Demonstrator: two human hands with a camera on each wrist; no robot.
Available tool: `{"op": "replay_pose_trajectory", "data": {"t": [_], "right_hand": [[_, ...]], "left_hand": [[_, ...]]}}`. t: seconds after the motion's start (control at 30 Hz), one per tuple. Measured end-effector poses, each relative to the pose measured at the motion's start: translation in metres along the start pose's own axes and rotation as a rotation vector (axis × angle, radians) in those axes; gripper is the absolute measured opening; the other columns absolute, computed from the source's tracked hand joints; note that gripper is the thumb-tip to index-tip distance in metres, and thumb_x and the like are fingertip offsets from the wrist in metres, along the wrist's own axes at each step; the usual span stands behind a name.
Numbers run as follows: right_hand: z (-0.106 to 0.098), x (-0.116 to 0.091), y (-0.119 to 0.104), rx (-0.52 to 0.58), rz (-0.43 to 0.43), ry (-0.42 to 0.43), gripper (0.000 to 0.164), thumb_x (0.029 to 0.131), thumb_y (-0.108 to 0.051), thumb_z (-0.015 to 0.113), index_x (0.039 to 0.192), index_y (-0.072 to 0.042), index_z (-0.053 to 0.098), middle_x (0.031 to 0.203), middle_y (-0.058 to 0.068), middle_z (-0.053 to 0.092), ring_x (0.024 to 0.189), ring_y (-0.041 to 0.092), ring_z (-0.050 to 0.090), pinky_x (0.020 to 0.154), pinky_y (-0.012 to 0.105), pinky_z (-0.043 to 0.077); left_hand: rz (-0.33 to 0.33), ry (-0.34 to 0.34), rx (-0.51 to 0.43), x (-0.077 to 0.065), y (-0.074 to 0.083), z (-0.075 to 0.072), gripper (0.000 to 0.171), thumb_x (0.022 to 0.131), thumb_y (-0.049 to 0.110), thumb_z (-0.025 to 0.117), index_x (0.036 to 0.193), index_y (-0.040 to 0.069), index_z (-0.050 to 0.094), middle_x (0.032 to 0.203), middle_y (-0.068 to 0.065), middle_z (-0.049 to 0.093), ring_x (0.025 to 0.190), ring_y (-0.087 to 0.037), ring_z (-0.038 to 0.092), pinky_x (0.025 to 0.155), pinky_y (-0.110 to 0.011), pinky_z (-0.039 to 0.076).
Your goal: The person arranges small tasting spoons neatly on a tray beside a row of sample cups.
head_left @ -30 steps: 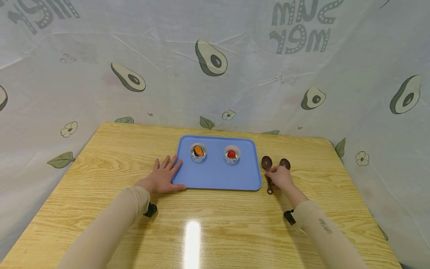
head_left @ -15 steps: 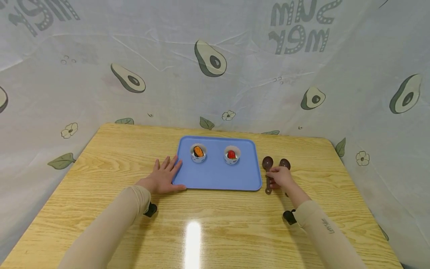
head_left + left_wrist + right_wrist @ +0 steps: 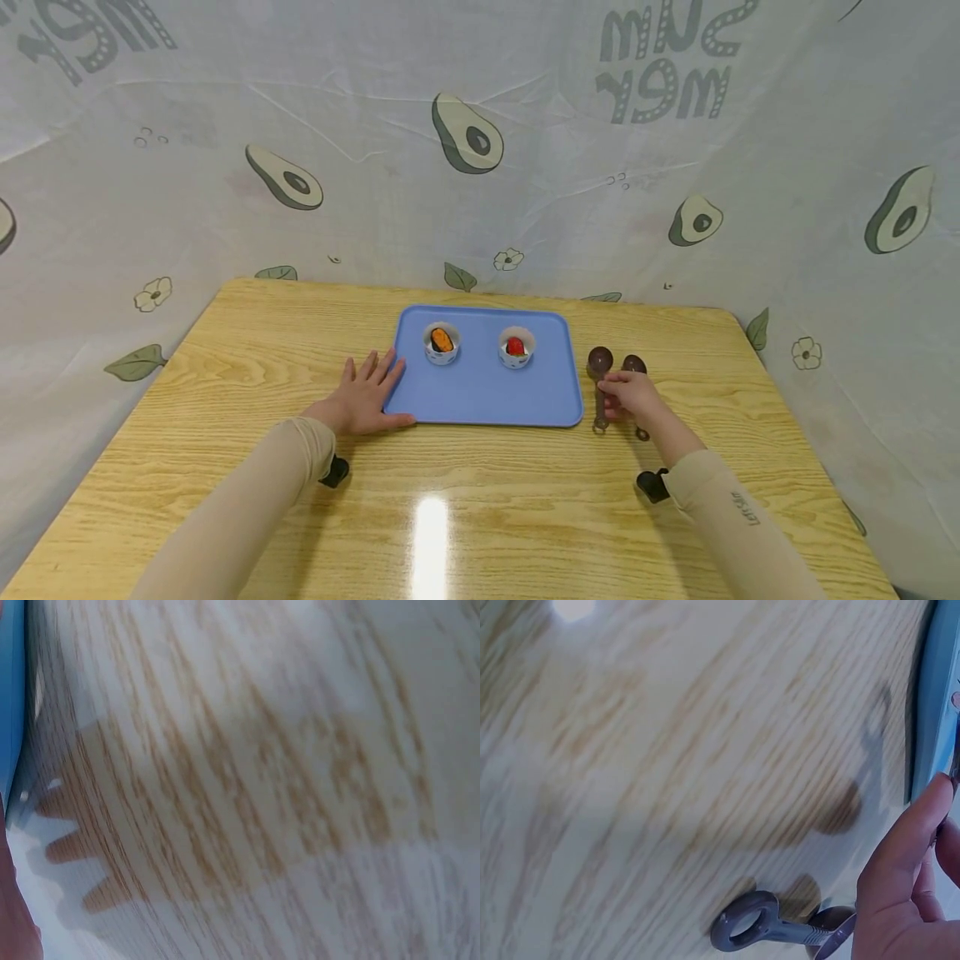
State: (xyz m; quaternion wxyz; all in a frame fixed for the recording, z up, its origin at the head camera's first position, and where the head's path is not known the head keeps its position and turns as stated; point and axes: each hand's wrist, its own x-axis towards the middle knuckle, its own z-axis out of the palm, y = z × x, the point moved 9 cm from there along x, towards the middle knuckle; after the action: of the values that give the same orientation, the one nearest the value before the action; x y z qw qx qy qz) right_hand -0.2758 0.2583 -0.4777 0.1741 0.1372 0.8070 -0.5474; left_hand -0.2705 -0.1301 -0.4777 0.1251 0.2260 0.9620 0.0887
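My right hand pinches the handle of a dark brown measuring spoon to the right of the tray. In the right wrist view the thumb and fingers close on a dark handle at the right edge, and a ring-ended shadow falls on the table. Beside it lies a second brown measuring spoon, its ring-ended handle showing in the right wrist view. Fingers spread, my left hand rests at the left edge of the blue tray.
On the tray stand two white paper cups. The left cup holds an orange-topped sushi piece; in the right cup sits a red-topped piece. A wooden table spreads below, with a printed curtain behind it.
My right hand has shifted slightly right with the measuring spoon, whose handle now stands straighter in view. The second spoon's ring end has come into sight. My left hand has stayed put.
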Motion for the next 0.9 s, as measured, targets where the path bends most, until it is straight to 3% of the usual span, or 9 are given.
{"op": "replay_pose_trajectory", "data": {"t": [0.27,0.63,0.9], "right_hand": [[0.0,-0.005,-0.003,0.034,0.015,-0.02,0.034,0.098,-0.01,0.047,0.124,0.011,0.044,0.08,-0.001,0.053,0.063,0.005,0.053,0.057,0.019,0.052],[0.003,-0.007,-0.006,0.078,0.047,-0.05,0.043,0.098,-0.012,0.048,0.134,0.01,0.039,0.082,-0.002,0.052,0.063,0.005,0.053,0.059,0.019,0.052],[0.007,-0.009,-0.011,0.078,0.045,-0.071,0.043,0.098,-0.012,0.047,0.133,0.01,0.039,0.083,-0.002,0.052,0.066,0.006,0.053,0.06,0.019,0.051]], "left_hand": [[-0.008,-0.001,-0.002,0.0,-0.002,0.002,0.097,0.085,0.063,0.051,0.15,0.003,0.014,0.157,-0.022,0.004,0.142,-0.047,0.003,0.107,-0.069,0.0],[0.009,0.005,0.007,0.002,-0.006,0.006,0.104,0.081,0.077,0.039,0.151,0.005,0.012,0.157,-0.02,0.004,0.142,-0.045,0.003,0.107,-0.068,-0.002],[-0.001,0.002,0.019,0.003,-0.006,0.007,0.099,0.084,0.068,0.047,0.151,0.005,0.011,0.158,-0.018,0.003,0.143,-0.043,0.003,0.107,-0.068,0.0]]}}
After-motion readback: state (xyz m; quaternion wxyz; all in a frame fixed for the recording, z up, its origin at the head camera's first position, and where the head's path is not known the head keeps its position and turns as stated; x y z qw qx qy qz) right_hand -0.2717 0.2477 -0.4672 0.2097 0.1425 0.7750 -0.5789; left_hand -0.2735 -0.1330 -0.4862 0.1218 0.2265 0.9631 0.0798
